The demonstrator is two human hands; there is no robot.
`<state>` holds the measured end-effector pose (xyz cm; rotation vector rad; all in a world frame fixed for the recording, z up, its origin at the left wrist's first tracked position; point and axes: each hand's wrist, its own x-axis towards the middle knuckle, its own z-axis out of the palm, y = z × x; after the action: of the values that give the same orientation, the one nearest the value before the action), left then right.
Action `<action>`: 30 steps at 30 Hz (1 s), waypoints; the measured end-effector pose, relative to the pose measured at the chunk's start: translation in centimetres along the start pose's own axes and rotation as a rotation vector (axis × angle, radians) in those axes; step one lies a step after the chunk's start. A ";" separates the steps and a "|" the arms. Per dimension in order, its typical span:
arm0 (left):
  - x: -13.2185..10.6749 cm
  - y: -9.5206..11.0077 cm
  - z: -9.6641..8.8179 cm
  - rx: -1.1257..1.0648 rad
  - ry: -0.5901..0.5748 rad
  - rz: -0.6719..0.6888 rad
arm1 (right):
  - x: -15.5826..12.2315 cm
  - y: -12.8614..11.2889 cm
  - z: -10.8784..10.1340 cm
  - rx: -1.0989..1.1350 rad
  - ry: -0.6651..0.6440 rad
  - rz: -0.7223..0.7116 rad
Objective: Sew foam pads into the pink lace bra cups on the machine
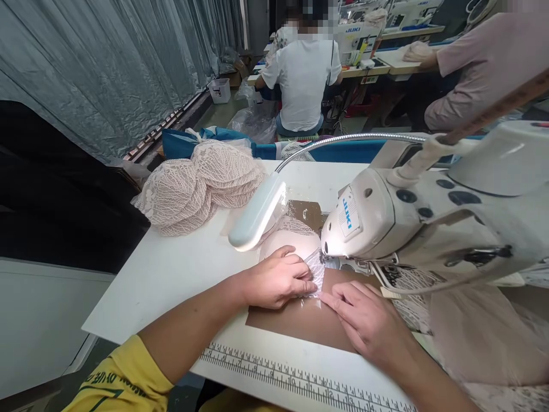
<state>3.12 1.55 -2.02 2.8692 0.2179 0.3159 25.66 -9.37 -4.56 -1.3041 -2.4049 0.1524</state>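
Observation:
A pale pink bra cup (289,243) with lace trim lies under the head of a white sewing machine (364,212). My left hand (281,278) rests on it, fingers curled and pressed onto the lace edge close to the needle area. From the other side, my right hand (364,315) has its fingertips at the lower corner of the same lace, closed on the edge as far as I can see. Brown board (291,326) lies beneath both hands. The needle itself is hidden behind the machine head.
Stacked lace cups (193,189) sit at the table's back left. A lit lamp (257,214) on a bendable neck hangs over the work. Sheer pink fabric (484,332) lies at right. A printed ruler (291,375) runs along the front edge. Two people sit at machines beyond.

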 end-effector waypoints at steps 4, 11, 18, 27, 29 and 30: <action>-0.1 0.1 0.2 0.032 0.004 0.033 | 0.0 0.0 0.0 0.023 0.011 0.001; -0.3 -0.1 0.6 0.100 0.000 0.068 | -0.1 -0.1 0.0 0.033 0.071 0.029; -0.3 0.0 0.5 0.070 0.006 0.061 | -0.1 -0.1 0.3 0.025 0.028 0.005; 1.2 0.4 0.6 0.070 0.062 -0.115 | 0.5 -1.0 0.2 -0.029 0.056 0.020; 1.4 0.3 0.7 0.083 0.054 -0.118 | 0.4 -1.0 0.2 -0.020 0.054 0.030; 1.4 0.3 0.6 0.084 0.048 -0.120 | 0.4 -1.0 0.2 -0.016 0.052 0.037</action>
<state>4.67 1.32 -2.26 2.9167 0.4197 0.3612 24.63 -9.54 -4.32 -1.3435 -2.3448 0.1086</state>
